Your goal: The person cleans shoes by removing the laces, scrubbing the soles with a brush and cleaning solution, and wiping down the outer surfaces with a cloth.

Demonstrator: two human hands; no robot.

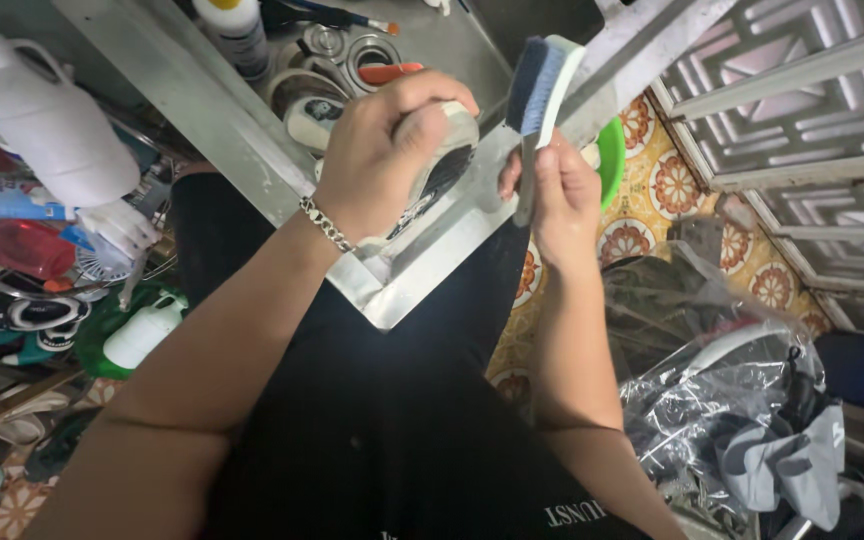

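We're holding the shoe (435, 165) over the corner of the steel sink (202, 110), sole side toward the brush. Left hand (382, 150) is wrapping over the shoe, fingers curled tight around it. Right hand (562, 205) is pinching the brush (542, 90) by its handle, fingers closed on it, bristles up and just beside the shoe, not touching as far as we can tell.

Risks we're seeing:
- The shoe is sitting in a one-hand grip at the sink edge; a hard scrub stroke could twist it out, and it would be dropping into the sink or onto the tiled floor (652, 190).
- We're gripping the brush low on the handle, so a wet handle could be slipping or levering sideways.
- Bristles are swinging close to the left fingers, so we could be scraping knuckles.
- Splash is likely heading at the black apron (372, 420) and the plastic-bagged pile (732, 400) to our right.
- The bracelet (327, 225) could be snagging on the sink rim.
- Bottles (52, 120) on the left are crowding any elbow swing.
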